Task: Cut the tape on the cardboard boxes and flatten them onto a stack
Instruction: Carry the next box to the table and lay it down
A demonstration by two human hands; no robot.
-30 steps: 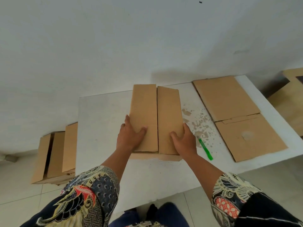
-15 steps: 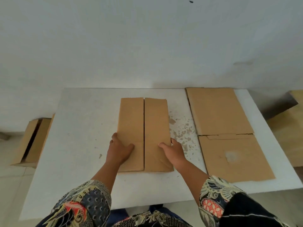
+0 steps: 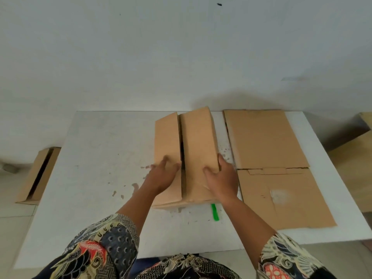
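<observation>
Box: a brown cardboard box (image 3: 198,150) sits on the white counter (image 3: 96,158), near its middle, long side running away from the person; its two top flaps are untaped, with a dark slit open between them.
Left hand: the left hand (image 3: 161,176) lies on the left flap near the close end, fingers spread and fairly straight, pressing the cardboard; motion blur softens the fingertips.
Right hand: the right hand (image 3: 223,180) grasps the right flap, thumb on top and fingers curled over the box's right edge.
Flattened stack: flattened cardboard (image 3: 267,158) lies on the right part of the counter, just beside the box, reaching from the far edge almost to the near edge.
Cutter: a green tool (image 3: 215,212) lies on the counter at the box's near end, partly under it.
Floor, left: another box (image 3: 38,176) stands beside the counter, top open.
Sleeves: patterned fabric (image 3: 104,244) covers both upper arms.
</observation>
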